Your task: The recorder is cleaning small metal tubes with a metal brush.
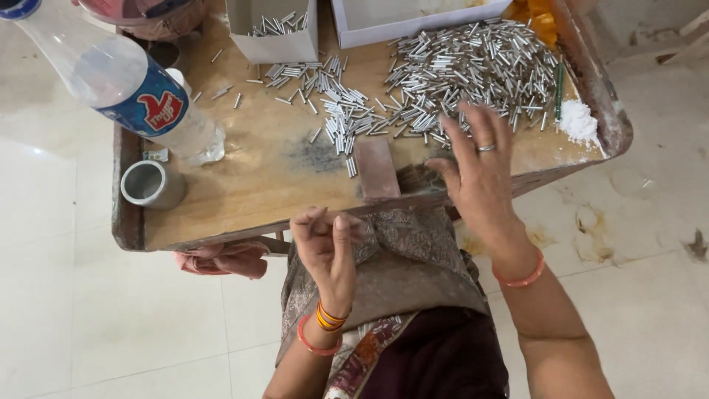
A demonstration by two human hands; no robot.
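On the low wooden table (258, 192), a big heap of small metal rods (473, 70) lies toward the far right corner, with a thinner spill trailing left from it toward the table's middle. The right hand (480, 166) lies flat on the near edge of that heap, fingers spread and open, gripping nothing, seemingly so it can rake rods toward the table's near edge. The left hand (325, 244) hangs just off the near edge, over the lap, fingertips pinched together; whether it holds any rods I cannot tell. A flat reddish block (377, 170) sits at the near edge, between the two hands. Along the far edge stand two white boxes (273, 33), the left one already holding rods. A plastic bottle (118, 77) lies tilted over the left end, a metal cup (151, 185) beside it. White powder (577, 122) is piled at the right end.
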